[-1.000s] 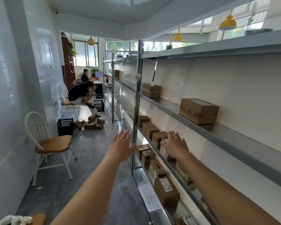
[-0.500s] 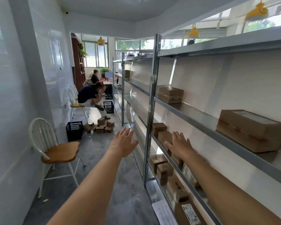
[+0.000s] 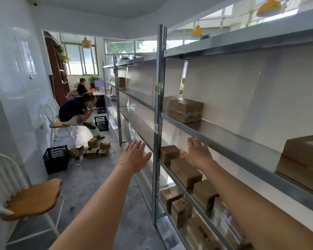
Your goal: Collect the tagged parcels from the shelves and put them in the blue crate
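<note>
Metal shelves (image 3: 224,139) run along the right wall and carry brown cardboard parcels. My right hand (image 3: 198,153) is open and reaches in over a row of small parcels (image 3: 185,171) on the middle shelf, just behind the nearest upright post (image 3: 157,141). My left hand (image 3: 135,156) is open in the aisle left of that post, holding nothing. A larger parcel (image 3: 185,110) sits one shelf higher, and another big parcel (image 3: 304,161) is at the right edge. More parcels (image 3: 179,206) fill the lower shelf. No blue crate is in view.
A white chair with a wooden seat (image 3: 31,197) stands at the near left. A black crate (image 3: 56,158) sits on the floor beside loose boxes (image 3: 94,149). A seated person (image 3: 74,112) and a second black crate (image 3: 101,123) are further down the aisle.
I have moved forward along the aisle and the shelves have come closer. Both hands stay open and extended, the right one still over the small parcels.
</note>
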The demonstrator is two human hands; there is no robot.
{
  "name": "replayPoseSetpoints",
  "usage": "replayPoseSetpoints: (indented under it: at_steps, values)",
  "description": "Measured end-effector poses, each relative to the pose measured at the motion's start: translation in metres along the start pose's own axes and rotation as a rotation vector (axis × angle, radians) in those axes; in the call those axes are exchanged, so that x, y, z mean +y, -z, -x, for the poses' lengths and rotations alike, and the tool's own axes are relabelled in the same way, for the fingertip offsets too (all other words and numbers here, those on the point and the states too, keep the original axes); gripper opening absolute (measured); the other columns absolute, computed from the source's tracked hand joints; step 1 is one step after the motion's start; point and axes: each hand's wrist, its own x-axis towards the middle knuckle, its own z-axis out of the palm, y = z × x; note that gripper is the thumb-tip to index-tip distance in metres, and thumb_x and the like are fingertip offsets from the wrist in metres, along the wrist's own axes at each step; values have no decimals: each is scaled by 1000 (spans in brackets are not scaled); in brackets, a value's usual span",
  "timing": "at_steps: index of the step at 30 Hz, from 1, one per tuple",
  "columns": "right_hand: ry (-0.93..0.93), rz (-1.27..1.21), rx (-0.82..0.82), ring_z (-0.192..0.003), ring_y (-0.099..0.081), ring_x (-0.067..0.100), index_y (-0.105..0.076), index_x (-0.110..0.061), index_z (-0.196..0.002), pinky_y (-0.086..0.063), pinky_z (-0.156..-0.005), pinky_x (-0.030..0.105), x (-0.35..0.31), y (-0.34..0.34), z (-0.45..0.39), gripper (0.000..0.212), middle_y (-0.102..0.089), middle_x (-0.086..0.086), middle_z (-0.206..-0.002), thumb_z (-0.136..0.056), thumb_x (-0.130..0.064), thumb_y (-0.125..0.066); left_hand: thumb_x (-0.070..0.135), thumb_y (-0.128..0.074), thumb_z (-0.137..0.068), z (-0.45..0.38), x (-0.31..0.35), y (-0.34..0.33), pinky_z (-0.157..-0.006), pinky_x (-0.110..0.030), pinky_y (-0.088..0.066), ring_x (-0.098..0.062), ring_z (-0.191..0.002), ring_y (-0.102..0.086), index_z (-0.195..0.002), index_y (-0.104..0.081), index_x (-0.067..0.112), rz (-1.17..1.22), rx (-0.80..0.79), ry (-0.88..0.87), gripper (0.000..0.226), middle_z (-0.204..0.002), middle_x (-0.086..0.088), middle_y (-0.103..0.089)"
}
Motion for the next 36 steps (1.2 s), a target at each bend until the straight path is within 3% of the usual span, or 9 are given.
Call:
replayPoseSetpoints:
  at_steps: [9, 16, 20, 24, 26, 28, 31, 34, 36]
  values:
    - [-130, -54, 46, -152, -1, 24, -3, -7, -156, -6, -121, 45, 39, 21, -142, 77, 0, 10, -165, -101, -52, -32, 49, -25, -101, -175, 0, -1, -122, -42, -4, -20, -149, 0, -154, -10, 15, 55, 38, -105, 65, -162, -4, -8]
    - [-200, -39, 101, -151, -12, 26, -10, -10, -156, -13, -121, 49, 58, 6, -218, 89, -11, 10, -164, -92, -67, -37, 44, -25, -103, -283, -16, -23, -122, -41, -7, -24, -149, -6, -154, -14, 11, 231, 41, -112, 62, -161, -8, -13]
    - [-262, -92, 156, -150, -14, 23, -11, -13, -156, -13, -121, 51, 56, -4, -249, 100, -12, 6, -164, -84, -76, -41, 30, -30, -104, -351, -17, -34, -118, -43, -20, -32, -144, -22, -148, -27, 4, 480, 55, -126, 51, -155, -17, -25]
    - [-405, -253, 246, -145, -29, 26, -18, -14, -154, -22, -117, 54, 50, -6, -274, 108, -27, 4, -159, -75, -82, -47, 40, -30, -101, -425, -17, -44, -98, -46, -41, -38, -122, -45, -133, -43, 3, 764, -4, -82, 50, -134, -24, -46]
    - [-464, -374, 285, -137, -42, 27, -29, -16, -149, -34, -112, 49, 48, -11, -283, 104, -38, 2, -152, -71, -81, -55, 50, -26, -99, -450, -12, -46, -90, -42, -44, -33, -114, -51, -132, -43, 6, 923, -61, -59, 57, -127, -19, -51]
    - [-499, -576, 319, -124, -53, 24, -37, -20, -140, -45, -102, 40, 44, -19, -286, 95, -51, -1, -139, -69, -75, -66, 49, -22, -101, -467, -10, -47, -99, -42, -41, -32, -119, -49, -137, -41, 8, 1031, -131, -92, 58, -130, -17, -51]
    - [-534, -673, 309, -103, -60, 17, -38, -22, -136, -52, -85, 30, 34, -24, -284, 72, -59, -4, -122, -81, -57, -68, 51, -22, -101, -484, -14, -49, -109, -42, -36, -28, -123, -46, -141, -40, 12, 1162, -328, -114, 59, -132, -11, -49]
    - [-561, -731, 356, -109, -58, 13, -40, -24, -140, -49, -83, 19, 24, -24, -281, 66, -59, -6, -127, -87, -52, -64, 56, -28, -98, -495, -21, -46, -107, -46, -40, -30, -121, -50, -138, -45, 12, 1187, -427, -161, 61, -134, -12, -51]
    - [-592, -694, 446, -114, -57, 17, -46, -23, -135, -47, -91, 26, 16, -19, -280, 56, -60, -3, -130, -91, -55, -56, 52, -32, -99, -500, -22, -39, -101, -45, -46, -31, -113, -54, -128, -50, 13, 1250, -486, -177, 52, -126, -12, -54]
